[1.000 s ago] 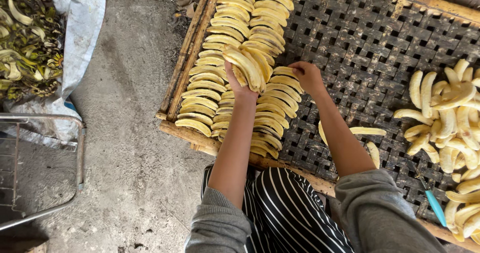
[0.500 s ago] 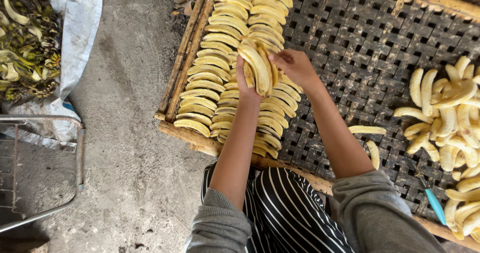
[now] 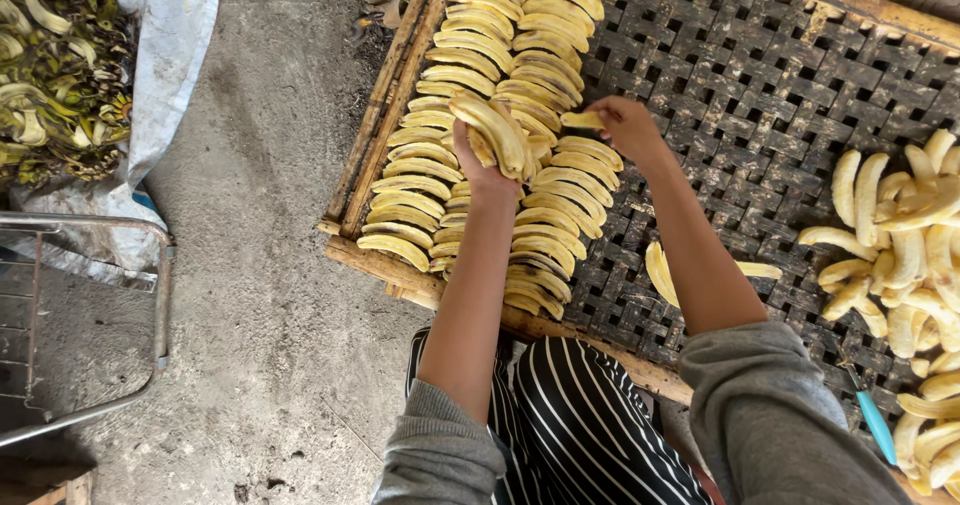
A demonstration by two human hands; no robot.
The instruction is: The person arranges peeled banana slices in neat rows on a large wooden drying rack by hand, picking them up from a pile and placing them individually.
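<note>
Left hand [image 3: 478, 160] with banana slices [image 3: 497, 130], right hand [image 3: 622, 125] with 1 slice [image 3: 580, 120]

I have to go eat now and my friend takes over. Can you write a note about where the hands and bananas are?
Left hand: holds a bunch of peeled banana slices over the rows.
Right hand: pinches one slice at the rows' right edge.
Done: two long rows of slices fill the left of the woven tray.
Left: most of the tray is bare; a pile of peeled bananas waits at right.
</note>
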